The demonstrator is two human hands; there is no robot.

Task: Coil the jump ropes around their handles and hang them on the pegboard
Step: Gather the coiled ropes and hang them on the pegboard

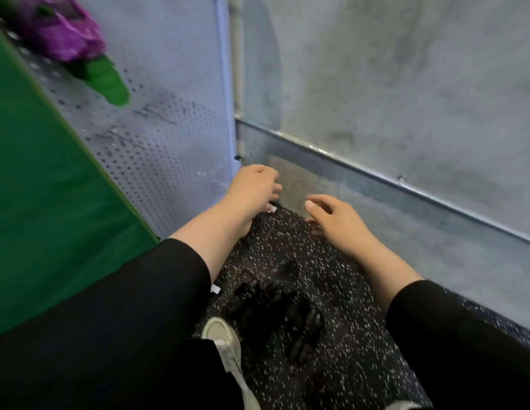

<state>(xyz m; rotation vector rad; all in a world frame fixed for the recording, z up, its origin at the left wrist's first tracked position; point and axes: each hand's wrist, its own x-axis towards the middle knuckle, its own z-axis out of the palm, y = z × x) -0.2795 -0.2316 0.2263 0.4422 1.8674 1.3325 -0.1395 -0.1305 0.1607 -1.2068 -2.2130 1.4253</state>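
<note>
We take the pegboard as our landmark. A purple and green bundle, blurred, sits high on it; we judge it to be a jump rope already hung, but cannot be sure.

On the speckled floor below and to the right of the pegboard lies a black beaded jump rope, loose and tangled, just beside a white shoe.

Both hands reach past it toward the foot of the pegboard. The left hand has its fingers curled under; whether they pinch anything we cannot tell. The right hand, further right of the pegboard, is released, fingers loosely spread, grasping nothing.

As for what could go wrong, we think:
- The black rope nearly vanishes against the dark floor, so a handle could be missed.
- The shoe is close enough to step on the beads and slip or snag.
- Lifting the tangle by one strand may tighten knots.

We can read no brand, label or writing anywhere.
</note>
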